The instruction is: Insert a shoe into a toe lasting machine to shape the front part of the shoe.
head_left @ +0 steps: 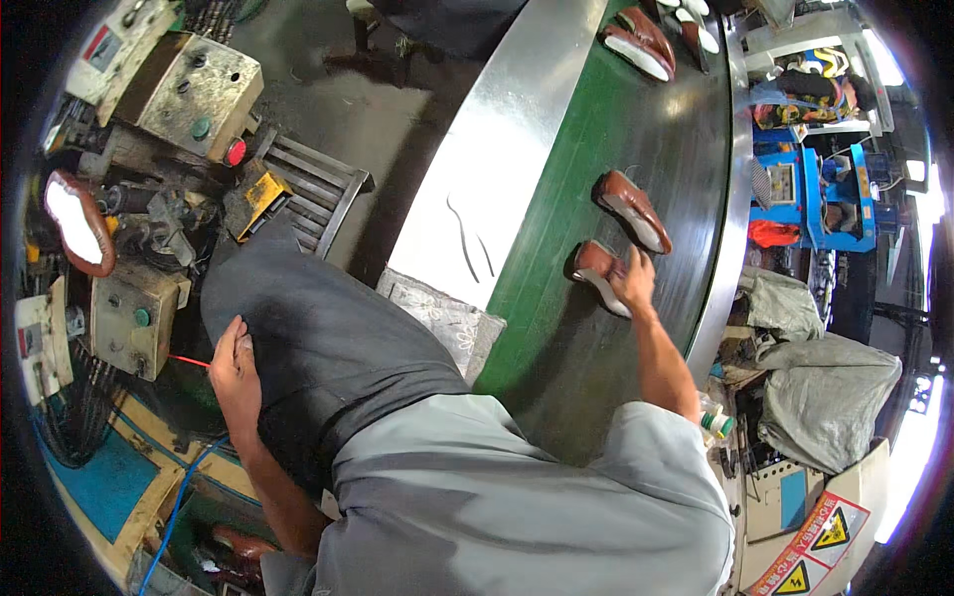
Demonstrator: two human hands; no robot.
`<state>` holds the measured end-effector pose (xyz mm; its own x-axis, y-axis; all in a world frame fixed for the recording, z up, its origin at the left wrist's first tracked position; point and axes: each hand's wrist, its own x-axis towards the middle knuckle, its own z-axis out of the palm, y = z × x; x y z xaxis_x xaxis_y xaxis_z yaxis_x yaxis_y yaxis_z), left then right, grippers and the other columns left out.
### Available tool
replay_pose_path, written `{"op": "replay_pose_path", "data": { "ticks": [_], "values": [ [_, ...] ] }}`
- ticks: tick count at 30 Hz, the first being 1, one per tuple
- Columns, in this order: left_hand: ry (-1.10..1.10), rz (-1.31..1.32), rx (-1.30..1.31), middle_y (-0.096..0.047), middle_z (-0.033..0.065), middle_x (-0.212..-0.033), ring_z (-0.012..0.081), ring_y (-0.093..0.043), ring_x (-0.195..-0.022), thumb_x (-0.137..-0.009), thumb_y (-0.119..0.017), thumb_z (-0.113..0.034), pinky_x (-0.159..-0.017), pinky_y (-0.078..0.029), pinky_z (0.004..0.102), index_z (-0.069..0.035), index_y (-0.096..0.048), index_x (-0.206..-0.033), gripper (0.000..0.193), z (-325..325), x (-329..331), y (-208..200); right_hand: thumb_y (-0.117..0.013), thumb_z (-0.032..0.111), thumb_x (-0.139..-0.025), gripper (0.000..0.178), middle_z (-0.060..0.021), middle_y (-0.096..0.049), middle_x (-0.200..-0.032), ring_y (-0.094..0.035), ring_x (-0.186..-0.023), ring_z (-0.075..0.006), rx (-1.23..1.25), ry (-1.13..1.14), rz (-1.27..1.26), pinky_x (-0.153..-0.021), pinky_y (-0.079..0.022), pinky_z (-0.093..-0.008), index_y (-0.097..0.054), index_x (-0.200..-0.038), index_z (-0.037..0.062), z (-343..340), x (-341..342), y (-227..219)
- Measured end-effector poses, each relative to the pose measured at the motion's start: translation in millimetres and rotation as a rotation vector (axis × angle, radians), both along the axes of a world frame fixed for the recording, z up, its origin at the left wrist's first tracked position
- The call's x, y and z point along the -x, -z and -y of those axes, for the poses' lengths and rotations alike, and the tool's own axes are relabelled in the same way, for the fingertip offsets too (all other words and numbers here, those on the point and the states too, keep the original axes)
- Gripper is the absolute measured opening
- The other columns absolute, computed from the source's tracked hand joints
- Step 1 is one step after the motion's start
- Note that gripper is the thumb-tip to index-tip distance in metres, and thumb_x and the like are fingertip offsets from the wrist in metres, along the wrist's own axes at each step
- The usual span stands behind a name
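On the green conveyor belt, my right hand (pixel 634 285) is closed on the upper of a brown shoe (pixel 594 260) with a pale sole side, tilted on the belt. Just beyond it lies another brown shoe (pixel 633 211), apart from my fingers. My left hand (pixel 235 382) is by my left thigh, its fingers curled together. A thin red strip (pixel 189 361) runs up to that hand; whether it is held or passes behind cannot be told. At the far left, a brown shoe (pixel 81 223) with a white sole is on the machine.
The belt (pixel 542 328) has a metal side ledge (pixel 467 169) carrying thin curved strips (pixel 467 238). More brown shoes (pixel 641 45) lie at its far end. Control boxes (pixel 199 94) with buttons stand left, beside a slatted metal rack (pixel 308 189). A bottle (pixel 714 422) and covered equipment (pixel 830 397) are right.
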<state>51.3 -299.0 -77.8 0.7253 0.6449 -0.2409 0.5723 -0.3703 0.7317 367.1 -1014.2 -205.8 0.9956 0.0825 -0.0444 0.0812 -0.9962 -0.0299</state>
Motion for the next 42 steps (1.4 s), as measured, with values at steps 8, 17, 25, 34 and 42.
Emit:
{"op": "replay_pose_path", "data": {
  "ticks": [8, 17, 25, 34, 42],
  "values": [
    [0.194, 0.083, 0.03, -0.075, 0.0205, -0.135, 0.026, -0.074, -0.122, -0.112, -0.058, -0.006, -0.102, -0.058, 0.0369, 0.001, -0.068, -0.144, 0.035, 42.4, -31.0, 15.1, -0.097, 0.045, -0.08, 0.133, -0.027, -0.065, -0.15, -0.066, -0.135, -0.0415, -0.482, 0.151, -0.434, -0.113, -0.053, -0.043, -0.014, -0.177, 0.0072, 6.1, 63.2, 13.4],
    [0.504, 0.323, 0.362, -0.073, 0.0186, -0.134, 0.0245, -0.075, -0.113, -0.105, -0.066, -0.001, -0.098, -0.06, 0.0359, 0.001, -0.064, -0.15, 0.045, 117.7, -156.3, -4.2, -0.088, 0.03, -0.092, 0.09, -0.0182, -0.066, -0.143, -0.067, -0.125, -0.0272, -1.159, 0.43, -0.488, -0.11, -0.053, -0.0398, -0.044, -0.161, -0.0046, -188.3, 91.5, -16.0],
    [0.659, 0.478, -0.075, -0.059, 0.0183, -0.152, 0.0352, -0.068, -0.13, -0.093, -0.084, -0.015, -0.105, -0.058, 0.04, -0.011, -0.067, -0.148, 0.058, 47.0, -161.5, -51.8, -0.093, 0.044, -0.085, 0.12, -0.0257, -0.049, -0.163, -0.05, -0.152, -0.0349, -0.992, -0.443, -0.9, -0.126, -0.04, -0.0447, -0.026, -0.172, -0.0039, -403.5, 92.1, -132.0],
    [0.344, 0.58, -0.086, -0.034, 0.0204, -0.176, 0.0379, -0.039, -0.161, -0.07, -0.101, -0.019, -0.129, -0.038, 0.0445, -0.005, -0.041, -0.168, 0.116, -9.2, 8.2, -121.5, -0.097, 0.019, -0.082, 0.129, -0.0289, -0.048, -0.166, -0.053, -0.151, -0.0395, -0.943, -0.956, -0.639, -0.124, -0.045, -0.0448, -0.01, -0.175, -0.0003, -564.9, 128.7, -124.9],
    [0.014, 0.54, -0.051, -0.06, 0.0214, -0.154, 0.037, -0.06, -0.144, -0.075, -0.092, -0.007, -0.121, -0.047, 0.0436, -0.002, -0.049, -0.159, 0.095, 26.6, 38.1, -91.9, -0.09, 0.01, -0.083, 0.12, -0.0304, -0.041, -0.167, -0.044, -0.153, -0.0489, -1.028, -1.21, -0.472, -0.128, -0.037, -0.0542, -0.012, -0.173, -0.0023, -576.7, 167.7, -72.1]
  ]
}}
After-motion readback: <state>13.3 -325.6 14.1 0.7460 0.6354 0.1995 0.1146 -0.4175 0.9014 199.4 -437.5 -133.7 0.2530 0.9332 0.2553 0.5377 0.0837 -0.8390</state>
